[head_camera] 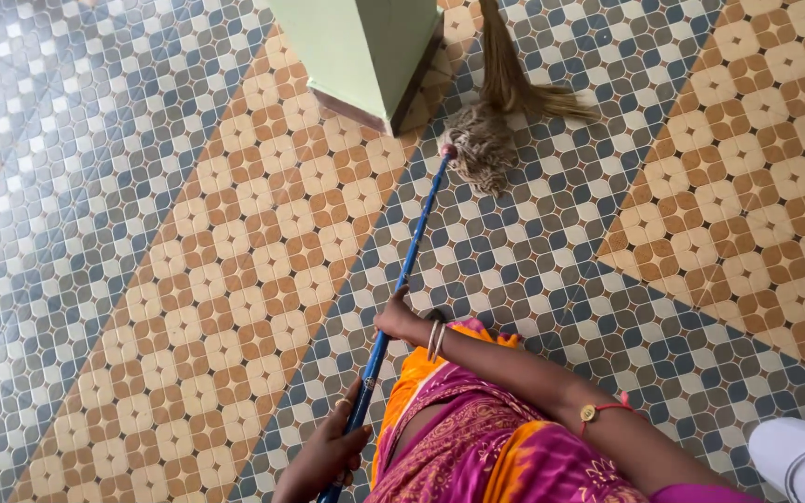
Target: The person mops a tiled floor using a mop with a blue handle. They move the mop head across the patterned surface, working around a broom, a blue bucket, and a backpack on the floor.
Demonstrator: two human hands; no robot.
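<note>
Both of my hands grip a long blue mop handle [409, 261] that slants from the bottom centre up toward the top centre. My right hand [395, 317], with bangles at the wrist, holds the handle about midway. My left hand [325, 455], wearing a ring, is closed around its lower end at the bottom edge. The stringy beige mop head [480, 142] rests on the patterned tile floor [188, 279], just right of a pale green pillar base [365, 56].
A brown grass broom [514, 79] lies or leans just behind the mop head. My orange and magenta garment [477, 438] fills the bottom centre. A white rounded object [803, 456] sits at the bottom right corner.
</note>
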